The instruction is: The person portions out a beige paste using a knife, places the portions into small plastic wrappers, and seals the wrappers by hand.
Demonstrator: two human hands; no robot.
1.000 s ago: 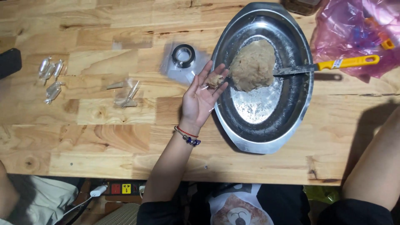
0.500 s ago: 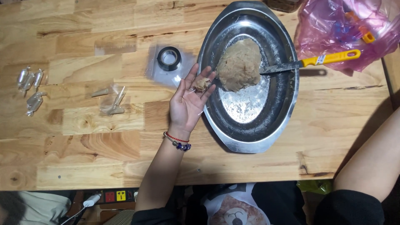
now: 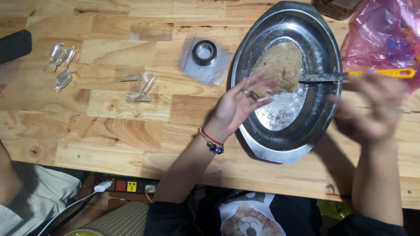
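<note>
From the head view, the left hand [image 3: 238, 102] lies palm up over the near-left rim of the oval metal tray [image 3: 321, 43], fingers spread and loose, with what looks like a small pinch of the beige stuff resting on the fingertips — cradled, not clamped. The main dough lump [image 3: 280, 65] sits in the tray's upper middle, a soft, matte, ragged-edged mass, and the knife [image 3: 363, 75] with the yellow handle lies across the tray's right rim, its blade tip touching the lump. The right hand [image 3: 372, 109] hovers over the table just right of the tray, blurred; its fingers look curled but whether they are closed on anything I cannot tell.

The lump looks soft, sticky and light, likely to tear rather than lift whole — best pinched off at an edge or scooped from beneath.

On the wooden table [image 3: 109, 131] left of the tray lie a roll of black tape [image 3: 204, 52] on clear plastic and small clear wrappers [image 3: 141, 87]; a pink plastic bag [image 3: 380, 35] sits at the far right
</note>
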